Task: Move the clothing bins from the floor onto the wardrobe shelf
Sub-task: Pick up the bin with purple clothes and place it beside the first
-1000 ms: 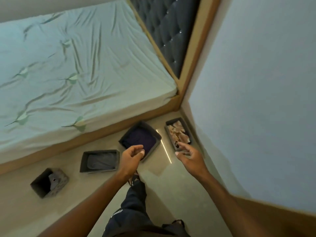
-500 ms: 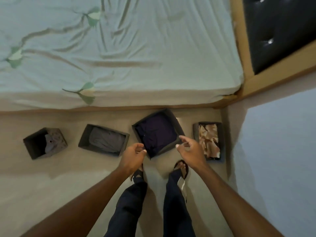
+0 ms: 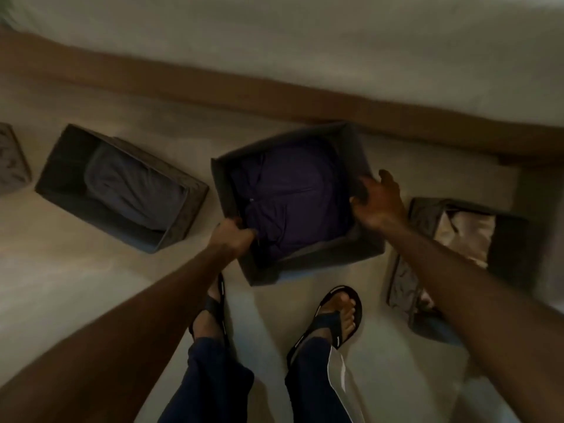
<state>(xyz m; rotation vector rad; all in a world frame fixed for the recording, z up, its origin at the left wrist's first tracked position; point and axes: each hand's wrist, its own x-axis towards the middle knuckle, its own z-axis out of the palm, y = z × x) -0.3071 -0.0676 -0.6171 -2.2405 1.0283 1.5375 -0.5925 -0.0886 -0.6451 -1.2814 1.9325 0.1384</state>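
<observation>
The view is dim and muddy — soft motion blur smears everything, worst along the bed frame (image 3: 274,96) at the top. Below it the floor (image 3: 91,270) is evenly lit, without glare; wide-angle bending curves that frame — the corners darken.

Bins lying along the bed frame (image 3: 274,96)

The middle bin (image 3: 320,254) is sitting between the left bin (image 3: 183,221) and right bin (image 3: 403,282), before the feet.
</observation>
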